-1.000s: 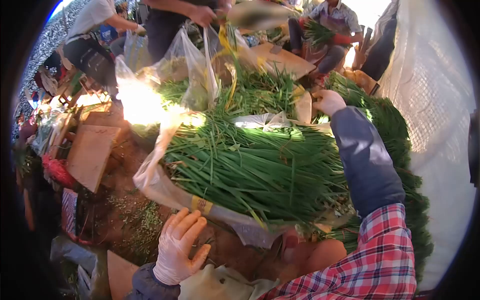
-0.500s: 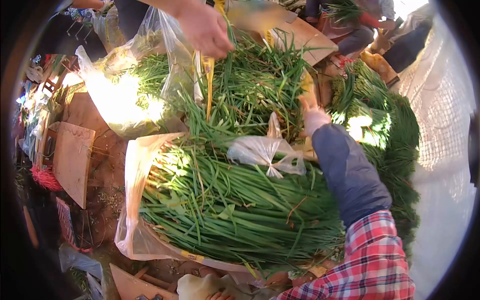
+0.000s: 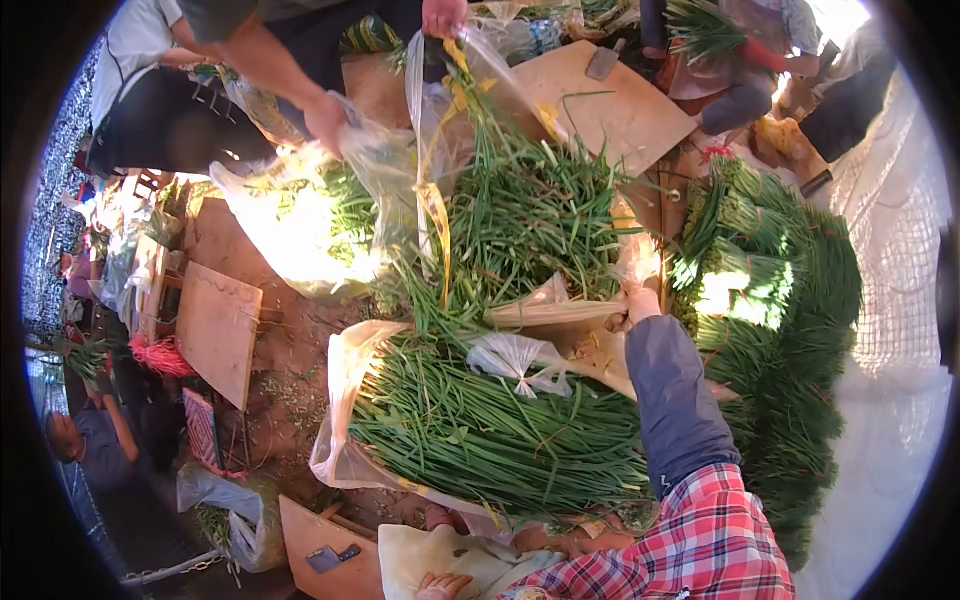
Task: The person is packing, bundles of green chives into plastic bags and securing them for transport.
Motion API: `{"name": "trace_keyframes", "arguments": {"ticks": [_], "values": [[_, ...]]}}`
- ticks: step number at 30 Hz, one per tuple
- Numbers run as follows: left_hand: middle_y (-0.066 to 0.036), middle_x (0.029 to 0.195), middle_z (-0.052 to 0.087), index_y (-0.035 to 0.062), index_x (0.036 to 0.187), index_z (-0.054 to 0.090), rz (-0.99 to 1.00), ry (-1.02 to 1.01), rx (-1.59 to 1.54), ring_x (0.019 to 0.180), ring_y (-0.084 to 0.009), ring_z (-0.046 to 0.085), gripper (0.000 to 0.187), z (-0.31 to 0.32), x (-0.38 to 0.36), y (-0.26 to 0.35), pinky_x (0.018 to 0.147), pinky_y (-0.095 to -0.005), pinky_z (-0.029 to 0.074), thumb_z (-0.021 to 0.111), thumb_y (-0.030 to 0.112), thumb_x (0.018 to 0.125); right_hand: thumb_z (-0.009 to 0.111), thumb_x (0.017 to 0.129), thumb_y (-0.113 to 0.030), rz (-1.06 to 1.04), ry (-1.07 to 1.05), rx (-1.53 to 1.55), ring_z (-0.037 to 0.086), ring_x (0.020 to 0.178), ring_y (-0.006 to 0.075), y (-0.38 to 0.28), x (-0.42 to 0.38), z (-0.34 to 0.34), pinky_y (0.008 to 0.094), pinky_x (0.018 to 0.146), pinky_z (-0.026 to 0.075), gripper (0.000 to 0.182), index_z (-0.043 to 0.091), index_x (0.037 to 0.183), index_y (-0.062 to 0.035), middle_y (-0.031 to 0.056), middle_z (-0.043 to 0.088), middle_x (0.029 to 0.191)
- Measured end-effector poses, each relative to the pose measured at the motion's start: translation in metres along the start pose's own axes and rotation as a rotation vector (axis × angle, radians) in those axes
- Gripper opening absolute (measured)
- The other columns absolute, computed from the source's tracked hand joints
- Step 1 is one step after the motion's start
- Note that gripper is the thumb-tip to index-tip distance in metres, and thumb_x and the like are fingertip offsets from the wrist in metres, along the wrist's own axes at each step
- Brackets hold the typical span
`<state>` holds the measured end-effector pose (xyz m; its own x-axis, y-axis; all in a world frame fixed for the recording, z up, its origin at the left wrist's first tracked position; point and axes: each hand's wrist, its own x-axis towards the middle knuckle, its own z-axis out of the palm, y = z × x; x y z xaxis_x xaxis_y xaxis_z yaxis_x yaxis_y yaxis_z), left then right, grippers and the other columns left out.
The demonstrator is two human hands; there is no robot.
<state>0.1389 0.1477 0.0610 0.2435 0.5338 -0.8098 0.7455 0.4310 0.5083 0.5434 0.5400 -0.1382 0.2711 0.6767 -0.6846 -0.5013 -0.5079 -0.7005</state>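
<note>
Right hand (image 3: pixel 642 300), right of frame centre: bare-looking against the sunlit patch, fingers drawn together on the edge of a plastic bag (image 3: pixel 560 313). Looks closed on the sheet; how firm the pinch, cannot tell. Sleeved arm comes up from lower right.

Bag edge runs left from the fingers as a pale fold, nearly level across the frame, roughly at right angles to the forearm. Above the fold and left of the hand: a pile of loose greens (image 3: pixel 530 205), stems lying every which way, no single long axis. Below the fold and lower left of the hand: a second, tidier heap of long greens (image 3: pixel 500 430), mostly lengthwise left to right, dipping a little toward the right. Gathered clear plastic (image 3: pixel 520 363) lies on its upper side.

Right hand clearly the nearer to fold and loose pile. Left hand (image 3: pixel 443 585) appears only as fingers at the bottom edge, by a pale cloth (image 3: pixel 430 550), well apart from the fold; its grip cannot be told.

Upper left: a co-worker's hand (image 3: pixel 326 122) at another clear bag (image 3: pixel 395 190). Right of the right hand, apart from it: stacked green bundles (image 3: pixel 770 235).
</note>
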Motion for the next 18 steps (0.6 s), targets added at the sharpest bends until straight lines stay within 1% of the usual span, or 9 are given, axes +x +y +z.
{"name": "trace_keyframes", "arguments": {"ticks": [2, 5, 8, 9, 10, 12, 15, 16, 18], "values": [[-0.018, 0.111, 0.058, 0.0021, 0.115, 0.056, -0.007, 0.058, -0.029, 0.105, -0.0339, 0.053, 0.041, -0.004, -0.013, 0.01, 0.092, -0.0388, 0.04, 0.064, 0.014, 0.076, 0.05, 0.089, -0.021, 0.026, -0.073, 0.113, 0.045, 0.044, 0.0167, 0.006, -0.007, 0.022, 0.035, 0.038, 0.039, 0.013, 0.052, 0.085, -0.0084, 0.0022, 0.046, 0.058], [-0.017, 0.111, 0.058, 0.0025, 0.116, 0.055, 0.117, 0.353, 0.039, 0.106, -0.0333, 0.054, 0.041, -0.034, -0.016, 0.026, 0.092, -0.038, 0.041, 0.063, 0.011, 0.077, 0.049, 0.091, -0.024, 0.109, -0.042, 0.285, 0.045, 0.046, 0.0159, 0.011, -0.046, 0.041, 0.038, 0.048, 0.043, 0.018, 0.049, 0.081, -0.0095, 0.002, 0.044, 0.055], [-0.017, 0.114, 0.057, 0.0028, 0.117, 0.054, 0.284, 0.622, 0.084, 0.106, -0.0324, 0.054, 0.041, -0.122, -0.001, 0.09, 0.09, -0.0386, 0.043, 0.061, 0.006, 0.077, 0.046, 0.094, -0.023, 0.166, -0.03, 0.441, 0.047, 0.055, 0.0164, 0.0, -0.056, 0.034, 0.0393, 0.063, 0.045, 0.013, 0.047, 0.088, -0.0113, 0.001, 0.042, 0.061], [-0.017, 0.115, 0.057, 0.0024, 0.117, 0.054, 0.111, 0.598, -0.025, 0.107, -0.0317, 0.054, 0.04, -0.153, 0.012, 0.094, 0.09, -0.0382, 0.043, 0.06, 0.004, 0.077, 0.047, 0.093, -0.025, 0.163, -0.034, 0.447, 0.047, 0.055, 0.0168, 0.0, -0.056, 0.038, 0.0393, 0.063, 0.045, 0.014, 0.048, 0.089, -0.0112, 0.001, 0.042, 0.062], [-0.016, 0.117, 0.056, 0.0011, 0.117, 0.054, 0.453, 0.769, 0.182, 0.105, -0.0272, 0.055, 0.039, -0.192, 0.037, 0.115, 0.09, -0.0365, 0.043, 0.06, 0.006, 0.079, 0.048, 0.093, -0.027, 0.159, -0.033, 0.459, 0.047, 0.056, 0.0173, 0.004, -0.056, 0.041, 0.0393, 0.062, 0.045, 0.016, 0.048, 0.089, -0.0111, 0.0011, 0.042, 0.062], [-0.018, 0.116, 0.055, 0.0004, 0.114, 0.054, 0.619, 0.871, 0.358, 0.108, -0.0324, 0.052, 0.041, -0.243, 0.08, 0.124, 0.093, -0.0397, 0.041, 0.061, 0.003, 0.074, 0.055, 0.089, -0.035, 0.083, -0.086, 0.467, 0.051, 0.06, 0.0184, 0.02, -0.057, 0.043, 0.0388, 0.063, 0.046, 0.027, 0.051, 0.093, -0.0094, 0.0031, 0.05, 0.068], [-0.02, 0.117, 0.053, -0.0006, 0.113, 0.054, 0.705, 0.965, 0.476, 0.113, -0.0372, 0.048, 0.044, -0.314, 0.142, 0.146, 0.096, -0.0428, 0.038, 0.063, 0.001, 0.069, 0.062, 0.084, -0.039, 0.171, -0.148, 0.181, 0.055, 0.067, 0.0199, 0.001, -0.089, 0.064, 0.0379, 0.065, 0.046, 0.038, 0.053, 0.1, -0.0063, 0.0067, 0.057, 0.077], [-0.02, 0.119, 0.052, -0.0006, 0.113, 0.054, 0.769, 0.949, 0.454, 0.114, -0.0368, 0.047, 0.045, -0.333, 0.16, 0.15, 0.096, -0.0427, 0.038, 0.065, 0.004, 0.07, 0.069, 0.077, -0.043, 0.219, -0.059, -0.027, 0.058, 0.084, 0.0255, 0.032, -0.058, 0.042, 0.0384, 0.075, 0.046, 0.057, 0.052, 0.11, -0.0005, 0.0129, 0.061, 0.095], [-0.02, 0.12, 0.051, -0.0007, 0.115, 0.053, 0.813, 0.879, 0.44, 0.114, -0.0361, 0.047, 0.046, -0.359, 0.196, 0.15, 0.097, -0.0428, 0.038, 0.065, 0.008, 0.071, 0.075, 0.069, -0.046, 0.032, -0.001, -0.408, 0.054, 0.098, 0.0302, 0.049, -0.06, 0.052, 0.0383, 0.085, 0.043, 0.078, 0.043, 0.121, 0.0035, 0.0174, 0.057, 0.108]]}}
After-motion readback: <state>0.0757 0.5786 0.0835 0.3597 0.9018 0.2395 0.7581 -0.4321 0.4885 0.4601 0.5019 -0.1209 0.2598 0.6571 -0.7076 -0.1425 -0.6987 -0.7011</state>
